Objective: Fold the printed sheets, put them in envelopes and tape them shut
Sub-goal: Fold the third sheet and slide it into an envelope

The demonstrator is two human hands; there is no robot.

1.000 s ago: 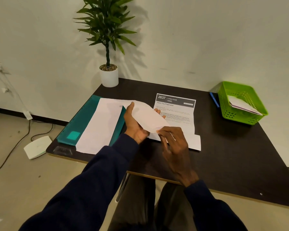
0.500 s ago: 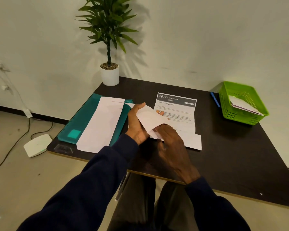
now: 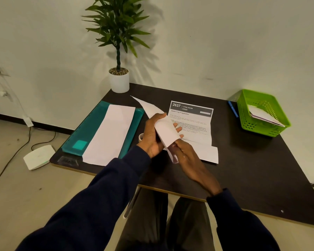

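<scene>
- White paper piece (image 3: pixel 166 130), long and narrow, is held above the table (image 3: pixel 243 169) at a slant: pointed tip up and away, lower end toward the person. I cannot tell whether it is an envelope or a folded sheet.
- Left hand (image 3: pixel 151 137) grips its middle, thumb across the near face, fingertips curling out past the far edge.
- Right hand (image 3: pixel 190 160) meets the lower end, fingers fairly straight. The tips are hidden by the paper, so I cannot tell whether they pinch it.
- Printed sheet (image 3: pixel 194 124), headed "2637 LIVING ROOM", lies flat on the table just behind the hands, with fold creases visible.
- White paper rectangle (image 3: pixel 207 153) lies at the sheet's near edge, partly under the right hand.
- Teal folder (image 3: pixel 91 131) sits at table left with a blank white sheet (image 3: pixel 110 134) lying on it.
- Tape roll (image 3: pixel 140 137) is only a sliver, showing beside the left wrist.
- Green basket (image 3: pixel 252 127) stands at the far right and holds white papers (image 3: pixel 263 115). A blue pen (image 3: pixel 233 109) lies just to its left.
- Potted plant (image 3: pixel 119 82) stands at the far corner against the wall.
- White box (image 3: pixel 38 156) sits on the floor to the left, near some cables.
</scene>
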